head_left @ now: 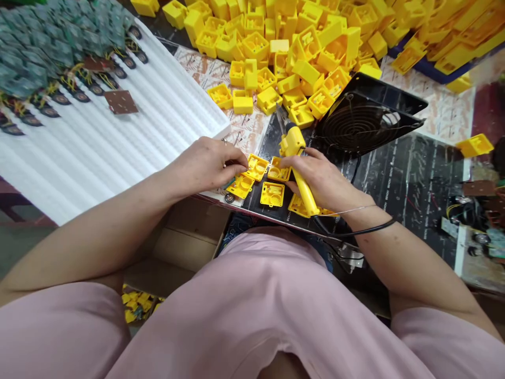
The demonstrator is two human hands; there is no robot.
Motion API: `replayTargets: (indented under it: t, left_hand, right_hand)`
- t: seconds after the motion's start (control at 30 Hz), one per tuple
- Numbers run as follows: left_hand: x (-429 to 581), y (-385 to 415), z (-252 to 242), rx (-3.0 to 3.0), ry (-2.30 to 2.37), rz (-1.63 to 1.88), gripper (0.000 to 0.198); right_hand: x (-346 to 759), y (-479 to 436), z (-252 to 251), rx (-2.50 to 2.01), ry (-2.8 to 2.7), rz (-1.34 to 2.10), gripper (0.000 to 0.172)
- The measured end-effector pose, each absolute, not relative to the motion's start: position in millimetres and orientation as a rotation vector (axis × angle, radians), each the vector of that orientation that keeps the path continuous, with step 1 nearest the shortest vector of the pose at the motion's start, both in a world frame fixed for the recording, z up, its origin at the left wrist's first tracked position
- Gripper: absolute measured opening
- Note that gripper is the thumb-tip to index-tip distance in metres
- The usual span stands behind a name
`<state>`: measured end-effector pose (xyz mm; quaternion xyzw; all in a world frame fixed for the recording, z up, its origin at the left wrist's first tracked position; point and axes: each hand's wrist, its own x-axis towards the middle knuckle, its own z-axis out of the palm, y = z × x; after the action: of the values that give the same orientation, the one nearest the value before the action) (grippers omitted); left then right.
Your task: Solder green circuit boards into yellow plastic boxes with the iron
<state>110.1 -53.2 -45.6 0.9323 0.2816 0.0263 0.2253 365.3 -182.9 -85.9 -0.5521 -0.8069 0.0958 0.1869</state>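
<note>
My right hand (pixel 317 179) is closed round a yellow soldering iron (pixel 296 158), its handle running down under my palm and its head near several open yellow plastic housings (pixel 272 193) lying on a dark mat. My left hand (pixel 205 164) rests beside them with fingers curled, pinching at one yellow housing (pixel 256 166) and a small part I cannot make out. A black cable (pixel 355 231) loops round my right wrist.
A big heap of yellow housings (pixel 300 52) fills the far side. A black fan with a wire grille (pixel 363 121) stands tilted to the right. A white ribbed foam sheet (pixel 118 142) at left carries wired circuit boards (pixel 51 58). A cardboard box (pixel 185 247) sits below the table edge.
</note>
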Motion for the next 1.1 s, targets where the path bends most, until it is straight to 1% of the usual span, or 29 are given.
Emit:
replayTargets:
  t: [0.1,0.27,0.4,0.47,0.57,0.63,0.8,0.87,0.97,1.1]
  left_hand:
    - [106.8,-53.6,-48.3,2.595,0.807,0.082,0.036]
    - [105.1,-53.9,-50.4,2.583,0.753,0.132,0.036]
    - [107.7,-55.1,-53.7,2.561,0.725,0.183,0.034]
    - [109.1,-57.1,-56.6,2.553,0.728,0.216,0.033]
    - [108.9,-59.5,-61.1,2.537,0.727,0.235,0.031]
    - [107.5,-59.5,-63.1,2.525,0.733,0.231,0.030]
    - [108.6,-58.8,-61.6,2.521,0.721,0.225,0.029]
    - [111.8,-60.7,-58.7,2.525,0.723,0.213,0.030]
    - [116.5,-64.7,-53.9,2.545,0.724,0.191,0.030]
    - [121.0,-68.2,-49.9,2.584,0.703,0.136,0.029]
  right_hand:
    - [361.2,-187.4,-86.4,-1.669,-2.142,0.158,0.026]
    - [362.5,-188.2,-70.2,-1.650,-2.006,0.245,0.031]
    - [365.8,-172.1,-64.9,-1.600,-2.152,0.269,0.045]
    - [362.6,-165.3,-69.2,-1.654,-2.221,0.295,0.049]
    - [355.0,-165.8,-75.2,-1.817,-2.165,0.168,0.042]
    - [352.7,-172.2,-74.4,-1.834,-2.126,0.089,0.038]
    - [356.3,-181.5,-68.0,-1.763,-2.008,0.109,0.026]
    - [355.1,-179.3,-72.0,-1.771,-2.001,0.152,0.026]
    - [349.9,-177.1,-81.9,-1.781,-2.035,0.197,0.030]
    - [348.2,-189.5,-80.6,-1.721,-1.952,0.131,0.026]
